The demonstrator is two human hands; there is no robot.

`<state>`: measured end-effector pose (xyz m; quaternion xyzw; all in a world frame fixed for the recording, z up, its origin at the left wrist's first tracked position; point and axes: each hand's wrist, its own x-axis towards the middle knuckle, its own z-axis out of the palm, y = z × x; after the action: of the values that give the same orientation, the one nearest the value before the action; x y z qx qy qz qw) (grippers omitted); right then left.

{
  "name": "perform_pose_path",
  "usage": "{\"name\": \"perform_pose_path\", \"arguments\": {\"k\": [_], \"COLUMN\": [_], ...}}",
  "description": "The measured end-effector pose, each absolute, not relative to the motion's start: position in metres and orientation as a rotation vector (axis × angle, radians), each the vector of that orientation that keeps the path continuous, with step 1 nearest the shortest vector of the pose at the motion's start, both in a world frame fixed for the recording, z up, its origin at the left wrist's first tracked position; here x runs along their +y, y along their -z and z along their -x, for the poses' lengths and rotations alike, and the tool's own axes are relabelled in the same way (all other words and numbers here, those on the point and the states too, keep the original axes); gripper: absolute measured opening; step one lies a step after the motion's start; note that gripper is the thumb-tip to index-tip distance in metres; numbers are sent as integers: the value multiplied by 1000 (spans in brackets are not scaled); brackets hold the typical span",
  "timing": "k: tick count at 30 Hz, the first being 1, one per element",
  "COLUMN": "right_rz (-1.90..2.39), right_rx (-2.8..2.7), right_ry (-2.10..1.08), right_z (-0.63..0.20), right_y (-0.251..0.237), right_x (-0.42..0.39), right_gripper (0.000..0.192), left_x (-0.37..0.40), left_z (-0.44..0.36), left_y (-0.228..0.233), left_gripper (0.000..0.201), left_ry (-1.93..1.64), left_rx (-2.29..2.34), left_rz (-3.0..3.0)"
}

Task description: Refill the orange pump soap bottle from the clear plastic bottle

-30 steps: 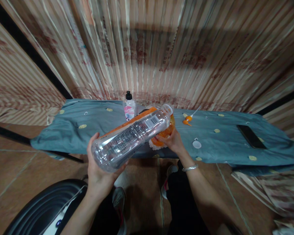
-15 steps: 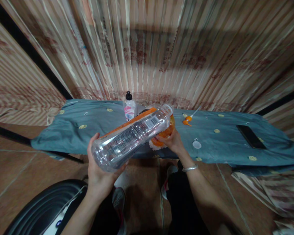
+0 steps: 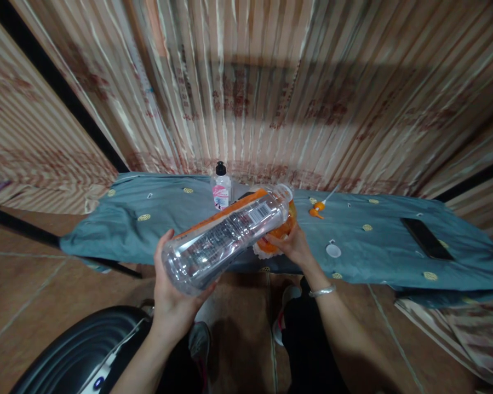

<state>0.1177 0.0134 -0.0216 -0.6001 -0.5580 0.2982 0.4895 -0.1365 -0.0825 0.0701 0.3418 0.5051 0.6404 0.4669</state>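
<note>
Both hands are occupied: the left hand cups the base end of a large clear bottle, palm under it and fingers up its far-left side, while the right hand is wrapped around an orange bottle. The clear bottle slopes across the gap between them, its base in the left hand and its neck just above the right, crossing in front of the orange bottle's upper part. Whether the two necks touch, and whether any liquid is passing, cannot be told.

Compared with half a second ago, very little has changed. Everything sits slightly lower in view, hands and bench together, which suggests the person's head tipped rather than the arms moving. Neither grip has shifted on its bottle, and the slant looks the same. For the work in hand, that reads as a steady hold, with the clear bottle kept in line over the orange one.

Near the right hand, on its outer side, lies a white disc; farther beyond the fingers is an orange pump top with a pale tube. A dark phone rests well out to the right. Past the clear bottle, ahead of the left hand, a small black-capped bottle stands upright.
</note>
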Motion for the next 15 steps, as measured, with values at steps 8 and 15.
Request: {"name": "perform_pose_path", "arguments": {"k": [8, 15], "right_rz": [1477, 1384], "right_rx": [-1373, -1363], "right_ry": [-681, -702], "right_z": [-117, -115], "right_y": [19, 23], "right_x": [13, 14], "right_gripper": [78, 80], "left_x": [-80, -76], "left_z": [130, 128], "left_y": [-92, -93], "left_gripper": [97, 91], "left_ry": [-1488, -1533], "left_rx": [1182, 1141], "left_rz": [-494, -345]}}
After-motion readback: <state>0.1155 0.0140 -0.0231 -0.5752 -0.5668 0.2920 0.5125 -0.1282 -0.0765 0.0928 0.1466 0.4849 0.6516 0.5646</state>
